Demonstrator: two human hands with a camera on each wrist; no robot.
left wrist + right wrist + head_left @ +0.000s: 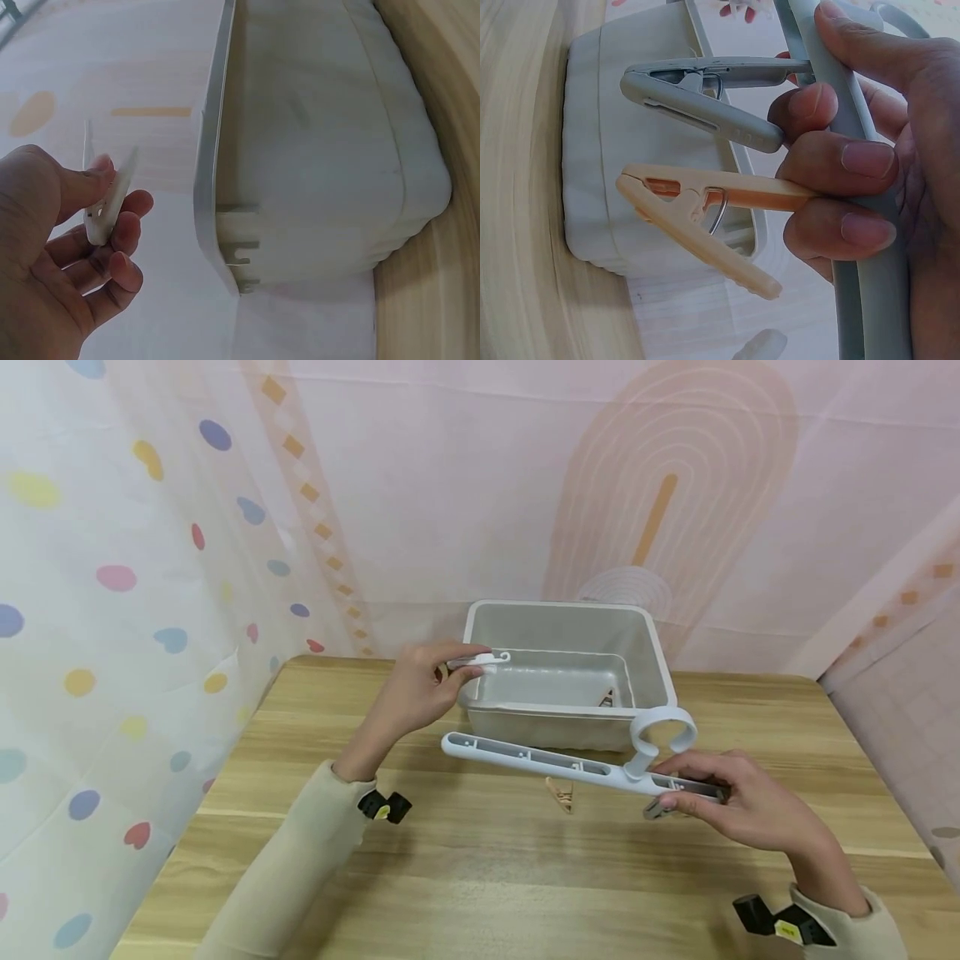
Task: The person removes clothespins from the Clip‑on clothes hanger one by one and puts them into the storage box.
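While the left hand (420, 689) pinches one white clip (482, 661) near the left rim of one bin (540, 723), its hold is best kept light, the hooked end free. Below one ringed bar (540, 762) shows one tan clip (562, 799), hung or on the table (465, 868) (hard to tell), and one brown clip (607, 697) sits in the bin; the right hand (765, 810) curls round the bar, best kept steady, one grey clip (705, 122) and one peach clip (705, 244) jutting beside its fingers.

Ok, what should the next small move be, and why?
Perhaps drop the white clip into the bin: the left hand pinches it, seemingly over the bin's left side, another clip lies inside, and the right hand holds the hanger.
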